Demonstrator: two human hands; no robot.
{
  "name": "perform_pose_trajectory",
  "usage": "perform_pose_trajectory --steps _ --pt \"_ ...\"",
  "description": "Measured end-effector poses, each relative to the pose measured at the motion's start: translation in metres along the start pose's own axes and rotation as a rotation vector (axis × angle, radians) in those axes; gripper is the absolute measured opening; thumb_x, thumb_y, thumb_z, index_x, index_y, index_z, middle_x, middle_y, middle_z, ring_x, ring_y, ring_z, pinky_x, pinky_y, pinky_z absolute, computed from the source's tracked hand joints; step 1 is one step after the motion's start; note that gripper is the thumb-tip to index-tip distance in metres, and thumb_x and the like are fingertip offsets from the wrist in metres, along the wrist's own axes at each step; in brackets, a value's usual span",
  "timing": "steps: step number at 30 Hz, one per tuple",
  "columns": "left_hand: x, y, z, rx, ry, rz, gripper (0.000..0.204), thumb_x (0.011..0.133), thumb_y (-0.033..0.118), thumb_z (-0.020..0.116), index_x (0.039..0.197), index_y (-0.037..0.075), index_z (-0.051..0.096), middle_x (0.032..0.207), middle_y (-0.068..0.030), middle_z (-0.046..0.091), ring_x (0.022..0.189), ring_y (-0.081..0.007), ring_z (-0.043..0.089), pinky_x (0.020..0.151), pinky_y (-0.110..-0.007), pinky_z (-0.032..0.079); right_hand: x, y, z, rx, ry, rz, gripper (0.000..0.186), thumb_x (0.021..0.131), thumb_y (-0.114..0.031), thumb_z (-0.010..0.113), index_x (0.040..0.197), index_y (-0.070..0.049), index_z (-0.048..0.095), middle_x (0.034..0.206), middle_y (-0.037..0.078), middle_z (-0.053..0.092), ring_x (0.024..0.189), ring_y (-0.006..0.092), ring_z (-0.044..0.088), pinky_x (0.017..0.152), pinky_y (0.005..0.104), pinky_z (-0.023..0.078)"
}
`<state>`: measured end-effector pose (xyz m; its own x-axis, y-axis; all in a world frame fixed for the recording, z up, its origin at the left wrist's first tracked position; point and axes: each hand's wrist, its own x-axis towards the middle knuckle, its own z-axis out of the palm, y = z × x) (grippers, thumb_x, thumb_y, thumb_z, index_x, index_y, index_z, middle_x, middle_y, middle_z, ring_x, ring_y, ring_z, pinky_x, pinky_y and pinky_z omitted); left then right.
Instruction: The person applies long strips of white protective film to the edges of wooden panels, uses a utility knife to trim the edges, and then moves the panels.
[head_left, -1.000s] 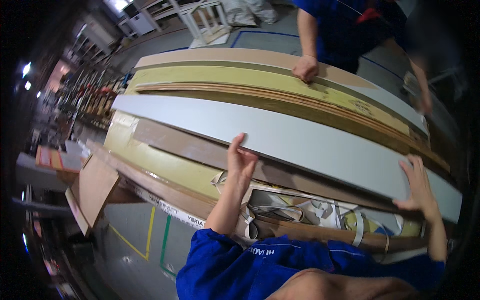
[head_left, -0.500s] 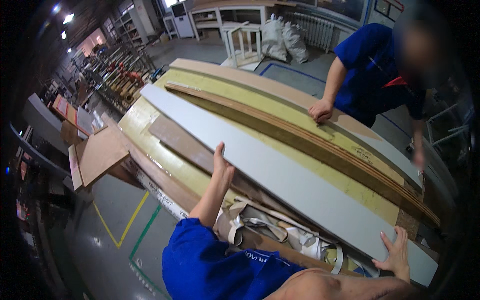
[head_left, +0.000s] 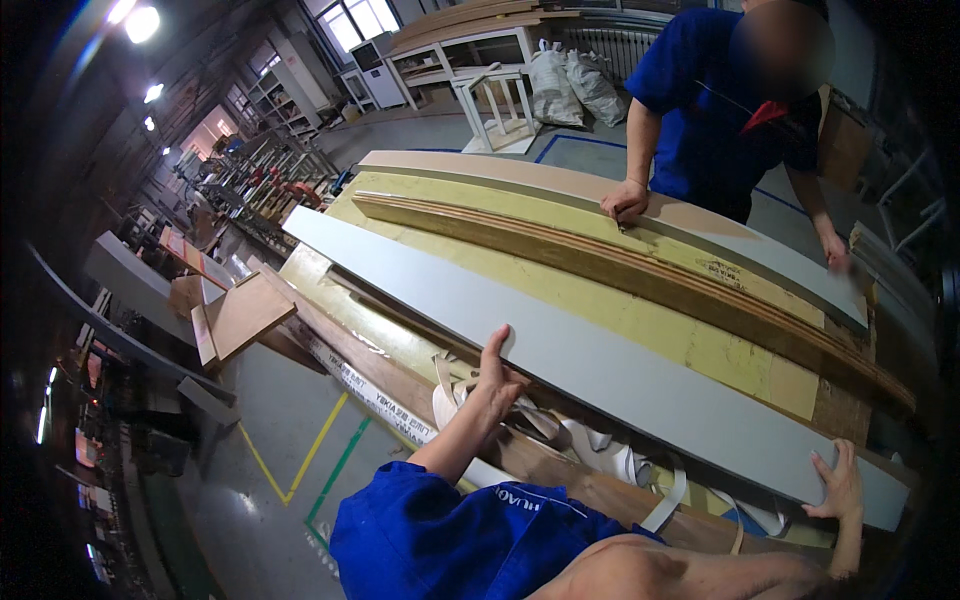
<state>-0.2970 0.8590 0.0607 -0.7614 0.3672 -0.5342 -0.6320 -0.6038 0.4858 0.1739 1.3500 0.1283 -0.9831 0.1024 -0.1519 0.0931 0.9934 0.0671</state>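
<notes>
A long white board (head_left: 560,345) lies at a slant across the worktable, from far left to near right. My left hand (head_left: 497,382) grips its near edge around the middle, thumb up on the edge and the other fingers partly hidden. Close to the board's right end, my right hand (head_left: 838,485) holds the same edge, with fingers spread over the top face. Beyond the board stands a long stack of thin brown strips (head_left: 600,270) on the yellowish table top (head_left: 690,350). Under its near side lie curled pale edging offcuts (head_left: 600,455).
Across the table a co-worker in blue (head_left: 720,120) rests one hand (head_left: 626,203) on a long beige-and-white board (head_left: 560,185). A brown wooden panel (head_left: 250,318) juts out at the left. Farther back are a white frame (head_left: 497,110), white sacks (head_left: 575,85) and a workbench (head_left: 465,50).
My hands have moved with the white board toward the table's near side, covering more of a brown piece beneath it. The view has shifted. The co-worker's hand stays on the far board.
</notes>
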Motion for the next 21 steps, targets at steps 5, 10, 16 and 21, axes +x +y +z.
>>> perform_pose_trajectory --steps 5,10,16,21 --pt "-0.02 -0.049 -0.001 -0.029 0.11 -0.026 0.045 0.083 0.037 0.064 0.115 0.007 0.056 0.109 -0.0093 0.064 0.099 -0.0277 0.063 0.087 -0.044 0.051 -0.023 0.042 0.009 -0.036 -0.139 -0.023 0.11 0.034 -0.042 0.084 0.134 -0.025 0.043 0.127 0.026 0.033 0.118 0.0459 0.034 0.091 0.0559 0.041" --pt "-0.026 -0.081 0.001 -0.071 0.023 -0.084 0.053 0.086 0.04 0.064 0.123 0.004 0.051 0.117 -0.0105 0.061 0.106 -0.0285 0.059 0.094 -0.047 0.048 -0.046 0.07 0.002 -0.087 -0.122 -0.043 0.111 0.033 -0.04 0.085 0.135 -0.021 0.044 0.131 0.026 0.031 0.121 0.0458 0.033 0.093 0.0549 0.04" --pt "-0.028 -0.052 -0.007 0.801 -0.256 -0.503 0.07 0.092 0.06 0.043 0.089 -0.006 0.065 0.091 -0.0206 0.069 0.082 -0.0282 0.069 0.076 -0.038 0.058 -0.03 0.104 0.023 0.007 -0.244 0.041 0.115 0.038 -0.038 0.085 0.141 -0.02 0.037 0.139 0.027 0.026 0.128 0.0477 0.028 0.102 0.0551 0.033" --pt "-0.039 -0.008 -0.017 1.107 -0.242 -0.095 0.047 0.099 0.04 0.046 0.08 0.0 0.062 0.076 -0.012 0.068 0.064 -0.0165 0.066 0.062 -0.026 0.054 -0.015 0.078 0.034 -0.038 -0.277 0.056 0.108 0.054 -0.043 0.083 0.144 -0.012 0.031 0.143 0.026 0.024 0.134 0.0459 0.021 0.11 0.0551 0.023"
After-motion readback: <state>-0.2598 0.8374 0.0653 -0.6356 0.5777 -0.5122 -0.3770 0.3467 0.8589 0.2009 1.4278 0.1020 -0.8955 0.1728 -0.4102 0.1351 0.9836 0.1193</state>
